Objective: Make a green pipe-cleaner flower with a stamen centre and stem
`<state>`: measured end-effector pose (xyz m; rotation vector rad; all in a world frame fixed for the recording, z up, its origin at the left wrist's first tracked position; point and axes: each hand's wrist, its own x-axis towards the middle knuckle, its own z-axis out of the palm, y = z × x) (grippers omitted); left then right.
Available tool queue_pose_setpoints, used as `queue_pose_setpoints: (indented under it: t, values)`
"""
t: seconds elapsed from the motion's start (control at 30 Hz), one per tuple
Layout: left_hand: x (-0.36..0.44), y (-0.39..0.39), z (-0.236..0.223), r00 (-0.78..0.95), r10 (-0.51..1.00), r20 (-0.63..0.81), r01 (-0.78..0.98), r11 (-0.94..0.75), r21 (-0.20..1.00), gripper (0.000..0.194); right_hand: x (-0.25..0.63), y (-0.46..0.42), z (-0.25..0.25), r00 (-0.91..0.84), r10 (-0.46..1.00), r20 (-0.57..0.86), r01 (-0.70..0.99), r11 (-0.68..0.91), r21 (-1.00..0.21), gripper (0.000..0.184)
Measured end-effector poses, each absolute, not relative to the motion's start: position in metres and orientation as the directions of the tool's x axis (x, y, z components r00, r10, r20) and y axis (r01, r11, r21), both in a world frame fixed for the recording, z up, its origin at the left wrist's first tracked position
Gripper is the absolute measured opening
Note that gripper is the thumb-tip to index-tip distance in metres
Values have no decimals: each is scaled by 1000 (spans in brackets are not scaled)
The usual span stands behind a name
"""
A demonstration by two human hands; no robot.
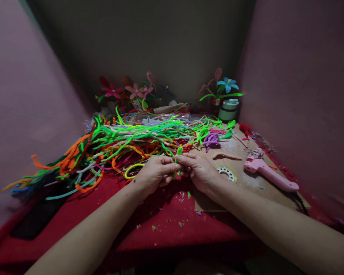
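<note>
My left hand [157,170] and my right hand [197,168] meet over the front of the table, fingers closed in a pinch. Between them is a bright green pipe cleaner [179,151], whose looped upper end stands up above the fingertips. Part of it is hidden by the fingers. Just behind the hands lies a big heap of loose pipe cleaners [137,131], mostly green with orange, red and white ones. Yellow-handled scissors [134,170] rest beside my left wrist, partly under the heap. A white and yellow tape roll [226,173] lies by my right wrist.
A pink glue gun [271,173] lies on a brown board [209,202] at the right. Purple pipe cleaners [212,141] are near the board's back. Pipe-cleaner flowers [227,84] and a green jar [228,110] stand behind. A dark phone-like slab [38,215] lies left on the red cloth [149,233].
</note>
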<state>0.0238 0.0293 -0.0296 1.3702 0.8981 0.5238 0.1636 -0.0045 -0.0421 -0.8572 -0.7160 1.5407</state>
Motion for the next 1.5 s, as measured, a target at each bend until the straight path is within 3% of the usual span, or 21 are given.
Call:
queue_pose_setpoints:
  t: [0.2, 0.4, 0.63, 0.77, 0.93, 1.13, 1.5]
  values:
    - [26, 23, -19, 534, 812, -236, 328, 58, 943, 23, 169, 1, -40, -14, 996, -91, -539, -84, -838, 19]
    - [30, 19, -12, 551, 824, -133, 400, -120, 909, 23, 174, 5, -39, 38, 995, -90, -525, -57, -849, 19]
    - [29, 18, -9, 577, 753, -316, 384, 91, 919, 22, 172, 3, -43, 96, 993, -73, -382, -31, -924, 21]
    - [26, 21, -11, 614, 703, -359, 412, 103, 906, 25, 171, 1, -42, 99, 992, -73, -349, -34, -936, 21]
    - [24, 23, -15, 623, 699, -350, 388, 112, 915, 25, 170, 2, -42, 92, 994, -58, -339, -23, -940, 22]
    - [26, 22, -16, 581, 740, -339, 380, 121, 917, 24, 170, -1, -40, -69, 997, -46, -343, -67, -937, 23]
    - [30, 19, -10, 567, 785, -247, 398, 1, 917, 21, 175, 3, -41, 22, 995, -99, -403, -82, -911, 23]
